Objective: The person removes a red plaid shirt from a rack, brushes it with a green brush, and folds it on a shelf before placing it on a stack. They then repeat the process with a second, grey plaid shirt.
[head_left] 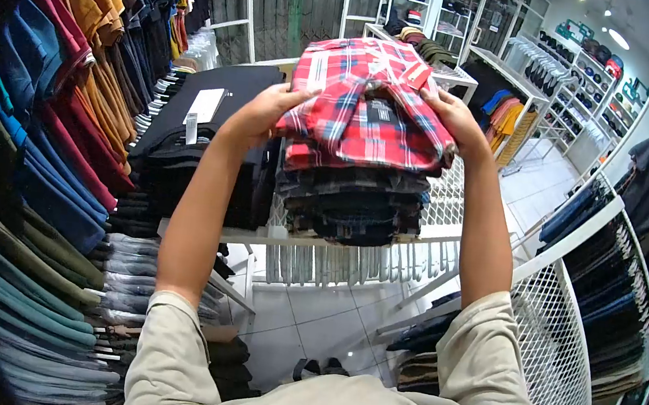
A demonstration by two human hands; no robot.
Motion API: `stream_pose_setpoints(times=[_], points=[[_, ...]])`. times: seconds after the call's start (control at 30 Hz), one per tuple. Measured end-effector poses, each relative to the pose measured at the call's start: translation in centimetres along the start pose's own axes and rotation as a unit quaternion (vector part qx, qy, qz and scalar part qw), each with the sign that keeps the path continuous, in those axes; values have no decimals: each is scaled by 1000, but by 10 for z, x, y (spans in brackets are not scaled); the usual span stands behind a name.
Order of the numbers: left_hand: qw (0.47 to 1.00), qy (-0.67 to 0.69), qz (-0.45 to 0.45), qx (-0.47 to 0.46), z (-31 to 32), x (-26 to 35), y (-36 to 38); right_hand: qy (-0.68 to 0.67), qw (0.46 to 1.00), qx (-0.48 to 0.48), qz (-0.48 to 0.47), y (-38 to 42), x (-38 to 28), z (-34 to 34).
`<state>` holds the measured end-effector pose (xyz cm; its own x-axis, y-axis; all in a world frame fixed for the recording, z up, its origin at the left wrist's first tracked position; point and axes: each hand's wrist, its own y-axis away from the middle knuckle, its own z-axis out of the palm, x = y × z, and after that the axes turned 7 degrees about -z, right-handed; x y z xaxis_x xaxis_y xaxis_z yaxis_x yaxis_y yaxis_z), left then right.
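Note:
A folded red plaid shirt (379, 141) with a dark neck label and a red tag lies on top of a stack of folded dark shirts (352, 202). My left hand (265, 109) grips its left edge, fingers closed on the cloth. On the opposite edge, my right hand (459, 123) holds the shirt near the red tag (417, 75). The undersides of both hands' grips are partly hidden. Left of the stack is a pile of folded black garments (211, 142), with a white card (206, 106) on top.
The stack stands on a white mesh display table (444, 204). Racks of hanging shirts (73, 94) line my left side. At right, a white mesh-sided rack (555, 357) holds hanging trousers (610, 291). Shelves of caps (585, 96) stand at the back right. Tiled floor (319, 318) shows below.

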<state>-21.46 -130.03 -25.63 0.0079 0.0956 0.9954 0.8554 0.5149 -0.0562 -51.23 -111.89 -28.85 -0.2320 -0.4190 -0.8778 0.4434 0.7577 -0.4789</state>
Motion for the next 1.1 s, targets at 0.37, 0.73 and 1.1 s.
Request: stream_pose_setpoints(times=[0.37, 0.73, 1.1], points=[[793, -530, 161, 252, 14, 86, -19, 527, 817, 91, -213, -62, -75, 18], [804, -533, 22, 262, 49, -17, -176, 602, 790, -35, -109, -161, 118, 66], [762, -585, 7, 277, 57, -20, -169, 541, 839, -2, -57, -122, 79, 74]])
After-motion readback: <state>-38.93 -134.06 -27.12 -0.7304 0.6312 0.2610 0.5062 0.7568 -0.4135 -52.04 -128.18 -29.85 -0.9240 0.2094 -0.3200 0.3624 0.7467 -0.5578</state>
